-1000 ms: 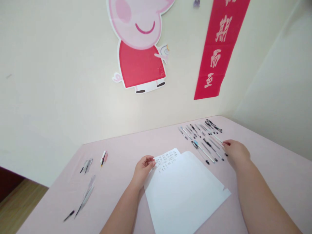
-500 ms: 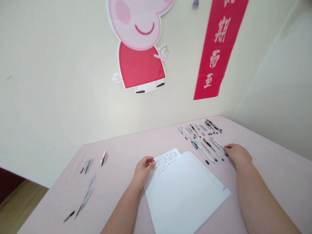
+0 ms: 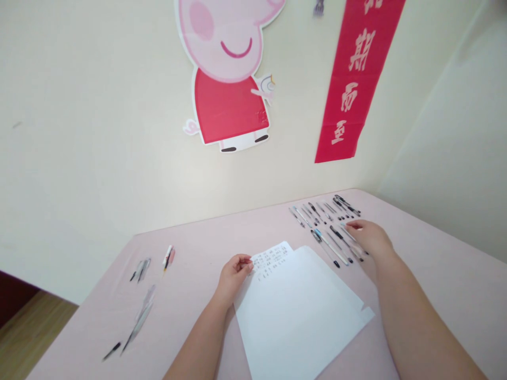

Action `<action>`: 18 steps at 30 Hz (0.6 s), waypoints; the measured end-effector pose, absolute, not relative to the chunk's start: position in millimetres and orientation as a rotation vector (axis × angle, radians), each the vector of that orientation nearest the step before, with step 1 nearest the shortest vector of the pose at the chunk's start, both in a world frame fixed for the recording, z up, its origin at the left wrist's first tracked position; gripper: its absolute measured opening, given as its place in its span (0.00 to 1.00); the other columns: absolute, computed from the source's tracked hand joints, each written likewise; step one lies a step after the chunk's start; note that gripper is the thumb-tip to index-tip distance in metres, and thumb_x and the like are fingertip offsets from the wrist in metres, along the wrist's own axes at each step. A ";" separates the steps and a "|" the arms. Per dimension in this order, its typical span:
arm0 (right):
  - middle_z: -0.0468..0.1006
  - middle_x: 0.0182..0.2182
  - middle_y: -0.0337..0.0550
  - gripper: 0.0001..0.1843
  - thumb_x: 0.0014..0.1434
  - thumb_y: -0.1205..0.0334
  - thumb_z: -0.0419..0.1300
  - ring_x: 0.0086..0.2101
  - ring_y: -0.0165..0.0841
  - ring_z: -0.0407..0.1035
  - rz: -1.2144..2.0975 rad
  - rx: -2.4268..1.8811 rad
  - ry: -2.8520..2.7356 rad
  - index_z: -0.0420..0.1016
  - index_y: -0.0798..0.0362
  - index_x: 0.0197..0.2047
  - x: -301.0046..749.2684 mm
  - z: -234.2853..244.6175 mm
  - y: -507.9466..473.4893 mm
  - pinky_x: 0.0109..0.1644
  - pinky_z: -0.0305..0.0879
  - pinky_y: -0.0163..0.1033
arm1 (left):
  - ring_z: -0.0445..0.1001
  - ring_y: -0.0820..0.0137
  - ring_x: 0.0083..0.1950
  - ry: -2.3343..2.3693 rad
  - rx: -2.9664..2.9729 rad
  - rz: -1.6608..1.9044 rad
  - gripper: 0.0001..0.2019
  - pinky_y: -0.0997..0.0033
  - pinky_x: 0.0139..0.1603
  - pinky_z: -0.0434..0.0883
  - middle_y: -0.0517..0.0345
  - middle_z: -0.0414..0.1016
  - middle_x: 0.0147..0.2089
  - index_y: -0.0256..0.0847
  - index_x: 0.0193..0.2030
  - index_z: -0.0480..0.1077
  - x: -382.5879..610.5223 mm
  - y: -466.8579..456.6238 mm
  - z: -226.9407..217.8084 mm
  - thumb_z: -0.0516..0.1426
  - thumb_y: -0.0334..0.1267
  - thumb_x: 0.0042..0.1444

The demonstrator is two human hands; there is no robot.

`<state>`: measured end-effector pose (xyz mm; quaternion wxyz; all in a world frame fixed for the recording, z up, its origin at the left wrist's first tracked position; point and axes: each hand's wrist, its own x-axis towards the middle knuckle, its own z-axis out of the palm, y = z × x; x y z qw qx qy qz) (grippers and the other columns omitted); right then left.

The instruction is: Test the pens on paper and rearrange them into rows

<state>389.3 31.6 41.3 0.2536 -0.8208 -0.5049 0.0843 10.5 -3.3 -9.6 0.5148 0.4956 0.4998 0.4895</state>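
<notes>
My left hand [image 3: 236,272] pinches the upper left edge of the white paper sheets [image 3: 304,322] between thumb and fingers. Handwriting shows along the top of the lower sheet; the upper one looks blank with a torn notch at its right. My right hand [image 3: 370,238] is closed at the far end of a light-coloured pen [image 3: 358,243], the rightmost in the nearer row. Beside it lie a black-capped pen [image 3: 346,241] and a blue-and-white pen [image 3: 333,247]. The right fingertips partly hide the held pen's end.
A farther row of several pens [image 3: 315,212] lies near the wall. On the pink table's [image 3: 198,316] left side are a white-and-pink pen [image 3: 168,256], a small cluster of pens [image 3: 141,269], a slim grey pen [image 3: 137,330] and a black cap-like piece [image 3: 111,351].
My right hand has moved from the near end of the rightmost pen up to its far end. The pen stays nearly in place. My left hand has stayed on the paper.
</notes>
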 end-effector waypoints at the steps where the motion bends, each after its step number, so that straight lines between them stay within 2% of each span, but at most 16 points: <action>1: 0.78 0.33 0.47 0.15 0.51 0.54 0.55 0.31 0.36 0.69 0.238 -2.137 -1.423 0.76 0.53 0.37 375.1 47.3 31.7 0.32 0.60 0.38 | 0.70 0.73 0.31 1.201 1.193 1.179 0.13 0.73 0.35 0.67 0.57 0.73 0.30 0.38 0.33 0.71 10.6 -3.4 -9.4 0.63 0.40 0.39; 6: 0.78 0.34 0.43 0.13 0.53 0.56 0.55 0.30 0.32 0.68 0.476 -1.639 -1.796 0.77 0.52 0.37 281.7 67.9 15.3 0.35 0.61 0.35 | 0.70 0.72 0.31 1.191 1.198 1.190 0.12 0.72 0.35 0.67 0.58 0.73 0.30 0.38 0.33 0.71 10.5 -3.6 -9.1 0.62 0.40 0.40; 10: 0.78 0.30 0.41 0.11 0.55 0.58 0.54 0.29 0.31 0.67 0.590 -1.351 -2.137 0.77 0.50 0.34 210.7 61.9 -14.1 0.32 0.58 0.34 | 0.71 0.71 0.32 1.186 1.196 1.188 0.12 0.71 0.36 0.67 0.57 0.73 0.30 0.38 0.33 0.71 10.1 -3.1 -10.0 0.61 0.42 0.42; 15: 0.76 0.25 0.41 0.11 0.55 0.61 0.54 0.26 0.30 0.66 0.598 -1.329 -2.393 0.76 0.53 0.26 166.2 33.6 -39.8 0.30 0.53 0.34 | 0.71 0.70 0.32 1.234 1.204 1.224 0.13 0.69 0.37 0.68 0.57 0.74 0.29 0.39 0.33 0.71 7.7 -1.1 -10.2 0.60 0.44 0.42; 18: 0.76 0.25 0.41 0.10 0.54 0.63 0.54 0.26 0.30 0.65 0.623 -1.306 -2.455 0.75 0.53 0.26 159.8 19.7 -43.0 0.30 0.51 0.33 | 0.71 0.68 0.35 1.338 1.303 1.304 0.10 0.68 0.39 0.67 0.54 0.74 0.32 0.40 0.31 0.72 0.2 2.8 -7.5 0.60 0.41 0.42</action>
